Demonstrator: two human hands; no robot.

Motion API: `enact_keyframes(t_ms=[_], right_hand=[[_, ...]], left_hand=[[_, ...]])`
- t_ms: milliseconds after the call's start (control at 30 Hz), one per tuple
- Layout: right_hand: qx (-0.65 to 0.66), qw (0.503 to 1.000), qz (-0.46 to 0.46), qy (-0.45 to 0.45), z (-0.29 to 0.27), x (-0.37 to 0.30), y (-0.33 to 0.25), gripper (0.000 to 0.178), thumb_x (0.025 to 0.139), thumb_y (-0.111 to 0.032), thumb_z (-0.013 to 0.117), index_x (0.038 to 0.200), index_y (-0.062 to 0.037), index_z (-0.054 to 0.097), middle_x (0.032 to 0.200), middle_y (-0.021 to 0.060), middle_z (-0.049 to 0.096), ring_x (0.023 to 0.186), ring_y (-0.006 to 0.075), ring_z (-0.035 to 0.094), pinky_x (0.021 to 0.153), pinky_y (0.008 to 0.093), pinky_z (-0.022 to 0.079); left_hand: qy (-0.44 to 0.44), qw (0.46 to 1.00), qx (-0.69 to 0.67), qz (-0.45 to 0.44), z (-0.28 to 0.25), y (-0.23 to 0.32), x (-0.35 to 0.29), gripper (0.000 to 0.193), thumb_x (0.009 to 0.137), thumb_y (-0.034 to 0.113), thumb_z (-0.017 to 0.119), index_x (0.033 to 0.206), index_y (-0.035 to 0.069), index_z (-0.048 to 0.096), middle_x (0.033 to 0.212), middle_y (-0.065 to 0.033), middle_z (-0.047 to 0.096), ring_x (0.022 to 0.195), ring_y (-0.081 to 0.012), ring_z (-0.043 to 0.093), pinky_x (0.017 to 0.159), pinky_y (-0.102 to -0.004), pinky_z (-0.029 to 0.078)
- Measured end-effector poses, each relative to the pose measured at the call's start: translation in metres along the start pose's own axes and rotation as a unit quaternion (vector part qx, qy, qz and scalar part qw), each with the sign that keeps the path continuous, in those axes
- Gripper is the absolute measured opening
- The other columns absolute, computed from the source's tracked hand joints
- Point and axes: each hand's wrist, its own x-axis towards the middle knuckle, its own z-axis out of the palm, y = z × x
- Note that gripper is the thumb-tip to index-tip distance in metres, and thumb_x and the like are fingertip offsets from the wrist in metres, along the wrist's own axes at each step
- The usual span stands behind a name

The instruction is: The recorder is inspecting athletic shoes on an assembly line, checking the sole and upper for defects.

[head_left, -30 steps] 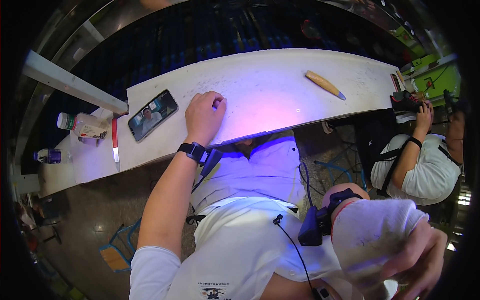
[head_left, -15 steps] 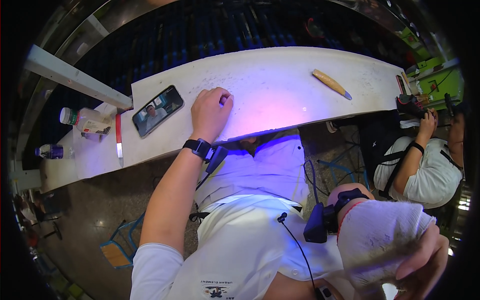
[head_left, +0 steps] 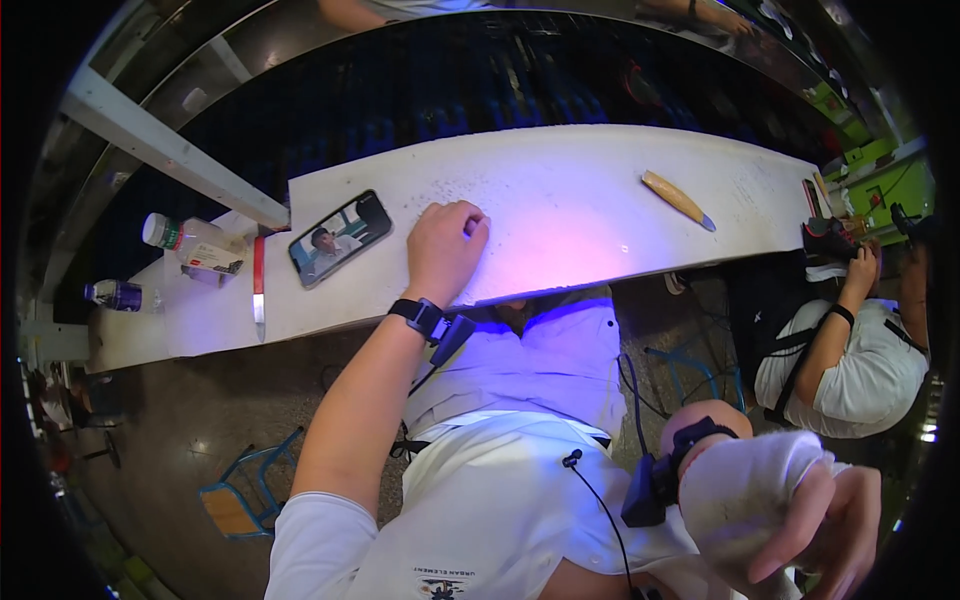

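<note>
My left hand (head_left: 447, 250) rests curled on the white table (head_left: 560, 230), its thumb against the bent fingers and nothing showing in it. To its left lies a phone (head_left: 340, 238) with a person on its lit screen. Raised at the lower right is my right hand (head_left: 800, 515), close to the camera, in a white glove (head_left: 745, 490) that leaves the fingers bare. Those fingers are bent and apart, with nothing visible between them. A short knife with a wooden handle (head_left: 678, 200) lies on the right part of the table, apart from both hands.
A red-handled knife (head_left: 259, 285) lies left of the phone. Two plastic bottles, one large (head_left: 205, 248) and one purple-labelled (head_left: 120, 295), are further left, near a white post (head_left: 175, 150). Another person (head_left: 840, 360) sits at the right. A blue-framed stool (head_left: 245, 490) stands lower left.
The view has shifted, so the table and its things sit slightly lower and further right. My right fingers have spread and extended further. My left hand stays in place on the table.
</note>
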Motion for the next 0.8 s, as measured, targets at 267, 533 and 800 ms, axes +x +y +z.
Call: enact_keyframes(t_ms=[267,533,800], right_hand=[[0.011,0.986,0.138,-0.094,0.0,0.006,-0.002,0.023,0.1,-0.015,0.068,0.12,-0.0173,0.079,0.132,-0.0082,0.073,0.117,0.0116,0.062,0.079,0.031,0.054],[0.067,0.964,0.253,-0.057,0.008,0.014,-0.002,0.017,0.099,-0.015,0.072,0.114,-0.0149,0.081,0.13,-0.0081,0.073,0.12,0.013,0.06,0.082,0.0317,0.053],[0.069,0.971,0.214,-0.084,0.007,0.01,0.004,0.017,0.099,-0.012,0.071,0.114,-0.0125,0.081,0.131,-0.0075,0.072,0.12,0.0134,0.061,0.084,0.0321,0.055]], left_hand=[[-0.012,1.0,-0.017,0.003,-0.001,-0.001,-0.002,0.009,0.09,0.019,0.075,0.087,0.011,0.074,0.079,-0.0035,0.071,0.086,-0.0278,0.066,0.077,-0.0434,0.054],[-0.007,1.0,-0.026,0.014,-0.001,-0.001,-0.001,0.008,0.09,0.018,0.075,0.087,0.011,0.074,0.079,-0.0035,0.071,0.085,-0.0277,0.065,0.077,-0.0431,0.054],[-0.018,1.0,-0.021,0.006,-0.002,-0.001,-0.002,0.009,0.091,0.019,0.075,0.089,0.01,0.074,0.081,-0.0032,0.071,0.085,-0.026,0.065,0.076,-0.0412,0.053]])
